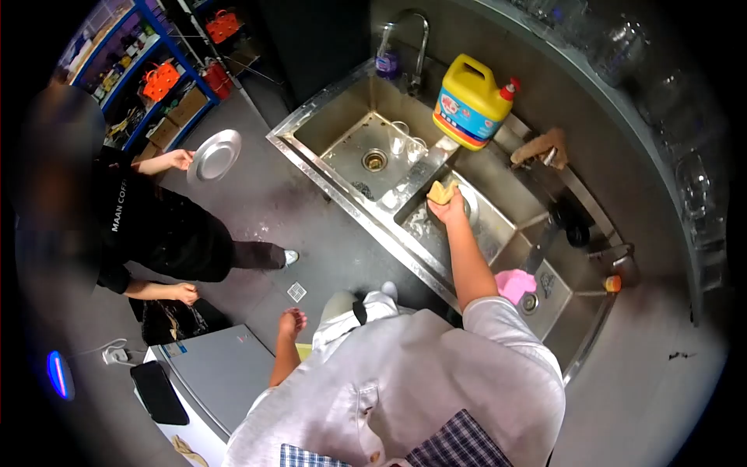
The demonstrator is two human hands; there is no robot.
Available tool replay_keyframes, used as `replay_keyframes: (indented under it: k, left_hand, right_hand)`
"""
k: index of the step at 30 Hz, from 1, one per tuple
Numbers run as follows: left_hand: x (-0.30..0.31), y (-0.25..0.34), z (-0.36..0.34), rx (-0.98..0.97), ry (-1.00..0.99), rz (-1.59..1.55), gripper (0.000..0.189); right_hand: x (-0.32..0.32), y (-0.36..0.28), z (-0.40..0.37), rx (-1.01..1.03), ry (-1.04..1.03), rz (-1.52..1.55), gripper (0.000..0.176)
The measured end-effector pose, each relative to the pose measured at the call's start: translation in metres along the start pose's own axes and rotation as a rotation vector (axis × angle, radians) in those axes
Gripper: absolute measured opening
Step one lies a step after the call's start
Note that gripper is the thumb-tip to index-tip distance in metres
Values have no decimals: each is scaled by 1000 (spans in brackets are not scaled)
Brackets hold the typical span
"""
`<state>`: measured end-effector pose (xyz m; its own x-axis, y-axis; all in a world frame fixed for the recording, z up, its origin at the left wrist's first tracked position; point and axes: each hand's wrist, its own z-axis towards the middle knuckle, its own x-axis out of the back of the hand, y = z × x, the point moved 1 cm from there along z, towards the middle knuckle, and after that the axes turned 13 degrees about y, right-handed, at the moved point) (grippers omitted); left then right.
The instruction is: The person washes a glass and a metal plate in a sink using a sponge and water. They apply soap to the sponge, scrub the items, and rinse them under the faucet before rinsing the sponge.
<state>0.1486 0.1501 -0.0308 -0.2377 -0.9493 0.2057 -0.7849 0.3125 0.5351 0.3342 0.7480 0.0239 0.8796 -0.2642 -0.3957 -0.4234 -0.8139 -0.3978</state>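
My right hand (446, 208) reaches over the middle sink basin (490, 220) with its fingers closed on a yellow sponge (441, 192). Just beside those fingers, a round pale dish (470, 204) lies partly hidden behind the hand. My left hand (292, 321) hangs low at my side, away from the sink, its fingers loosely curled and apart with nothing visible in them. Pink cloth or plastic (514, 286) lies in the right basin, near my right forearm.
A large yellow detergent jug (473, 101) stands behind the basins. Glasses (398, 138) sit in the left basin under the faucet (416, 74). At left, another person holds a metal plate (215, 156). A phone (159, 393) lies on a white appliance (210, 370). Glassware lines an upper shelf.
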Motion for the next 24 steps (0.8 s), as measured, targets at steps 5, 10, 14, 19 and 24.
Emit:
replay_keyframes:
  k: [5, 10, 14, 19, 24]
  left_hand:
    - [65, -48, 31, -6, -348, 123, 26]
    - [60, -18, 19, 186, -24, 151, 21]
    - [51, 7, 39, 144, -86, 344, 22]
    - [2, 29, 103, -150, -262, 855, 24]
    - [-142, 98, -19, -581, -756, 794, 28]
  right_hand:
    - [16, 1, -64, -26, -238, 181, 59]
    - [26, 4, -130, 35, -519, 326, 62]
    - [24, 21, -177, 28, -624, 434, 62]
    - [51, 53, -206, -21, -707, 525, 47]
    - [70, 79, -247, 198, -545, 293, 43]
